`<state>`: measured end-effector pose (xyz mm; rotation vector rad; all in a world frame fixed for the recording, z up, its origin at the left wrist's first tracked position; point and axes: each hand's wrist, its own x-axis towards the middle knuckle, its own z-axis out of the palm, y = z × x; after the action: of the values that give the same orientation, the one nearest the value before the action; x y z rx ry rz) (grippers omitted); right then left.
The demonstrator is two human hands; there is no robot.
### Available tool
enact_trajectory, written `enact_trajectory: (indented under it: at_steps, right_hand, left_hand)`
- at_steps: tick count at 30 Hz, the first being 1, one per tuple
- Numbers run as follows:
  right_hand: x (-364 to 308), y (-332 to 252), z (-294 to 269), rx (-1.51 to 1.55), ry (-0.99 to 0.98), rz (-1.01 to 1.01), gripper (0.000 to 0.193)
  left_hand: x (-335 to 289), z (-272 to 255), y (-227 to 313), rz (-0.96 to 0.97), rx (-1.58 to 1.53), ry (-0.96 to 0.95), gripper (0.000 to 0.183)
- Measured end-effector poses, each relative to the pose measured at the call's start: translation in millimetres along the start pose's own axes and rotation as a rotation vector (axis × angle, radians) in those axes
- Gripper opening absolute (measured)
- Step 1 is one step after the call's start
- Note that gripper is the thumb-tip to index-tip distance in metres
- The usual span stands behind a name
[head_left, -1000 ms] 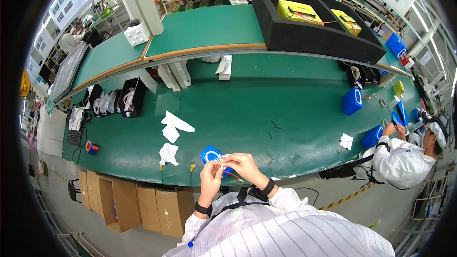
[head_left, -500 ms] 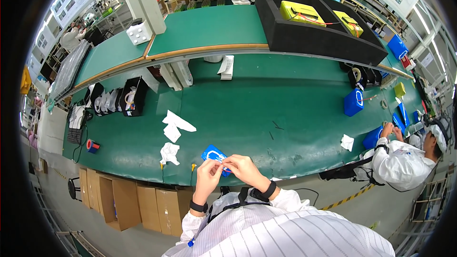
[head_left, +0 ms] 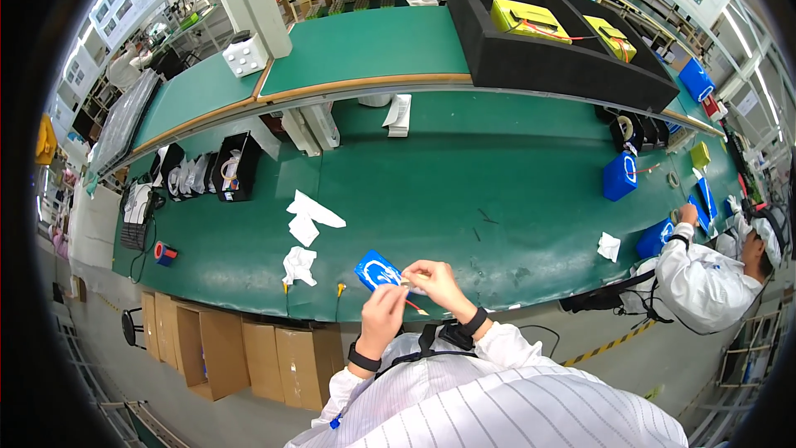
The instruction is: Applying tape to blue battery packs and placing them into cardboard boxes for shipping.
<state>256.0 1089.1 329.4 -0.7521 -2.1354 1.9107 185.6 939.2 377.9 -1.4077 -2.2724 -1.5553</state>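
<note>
A blue block-shaped pack (head_left: pixel 371 266) with a looped white line on its top lies on the green table near the front edge. Just at its near right side, my left hand (head_left: pixel 383 315) and my right hand (head_left: pixel 435 284) are closed with fingertips almost meeting. Something small and pale sits between the fingertips, too small to name. From beside my left hand a short red wire (head_left: pixel 414 307) runs right, its tip pale. My fingers partly hide the pack's near corner.
White crumpled cloths (head_left: pixel 299 265) and two yellow-tipped leads (head_left: pixel 341 289) lie left of the pack. A red-and-black roll (head_left: pixel 165 254) is farther left. A co-worker (head_left: pixel 705 278) sits at the right beside blue packs (head_left: pixel 620 177). A raised shelf bears a black foam box (head_left: pixel 497 58).
My hands have shifted right and the left one is lower, showing more of the blue pack's top. The red wire now shows more. At the right, the co-worker's arm has moved.
</note>
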Motion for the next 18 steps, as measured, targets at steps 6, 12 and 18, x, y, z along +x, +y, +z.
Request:
enact_trajectory:
  at_steps: [6, 12, 18]
  right_hand:
    - [11.4, 15.5, -33.9, -0.369, 0.457, -0.461, 0.01]
    - [-7.3, 102.3, -72.5, -1.024, 0.309, -0.133, 0.05]
    - [-27.0, 140.3, -72.7, -0.954, 0.532, -0.288, 0.07]
  left_hand:
    - [-0.8, -17.1, -12.1, -0.117, 0.074, 0.074, 0.008]
    - [-2.3, -26.8, -10.4, -0.048, 0.103, 0.032, 0.014]
    - [1.7, -29.8, -17.8, -0.141, 0.077, 0.029, 0.011]
